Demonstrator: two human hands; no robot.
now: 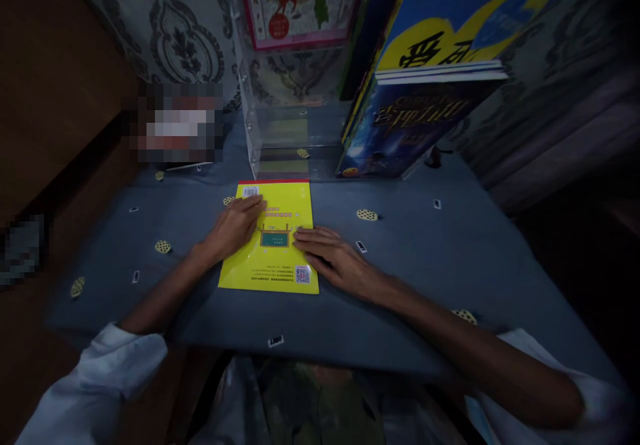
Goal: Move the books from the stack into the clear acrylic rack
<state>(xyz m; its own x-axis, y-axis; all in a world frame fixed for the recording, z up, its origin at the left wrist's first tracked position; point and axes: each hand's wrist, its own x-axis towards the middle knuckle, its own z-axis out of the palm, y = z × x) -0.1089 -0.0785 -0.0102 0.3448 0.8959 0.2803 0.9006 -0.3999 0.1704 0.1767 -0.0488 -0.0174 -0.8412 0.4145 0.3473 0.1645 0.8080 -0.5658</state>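
A thin yellow book point(260, 268) lies flat on the table in front of me, its barcode at the far left corner and a QR code near the right edge. My left hand point(239, 223) rests on its left side, fingers stretched over the cover. On the right side lies my right hand point(330, 253), palm down, with the fingertips on the cover beside a small printed green board. Neither hand grips the book; both are laid flat.
Behind the book stands a clear acrylic rack point(253, 145) holding a picture book point(305, 5). To its right, a dark blue book point(410, 121) leans before a blue and yellow book point(465, 25). A blurred-out item point(177, 128) lies at the back left. A grey patterned cloth point(400, 251) covers the table.
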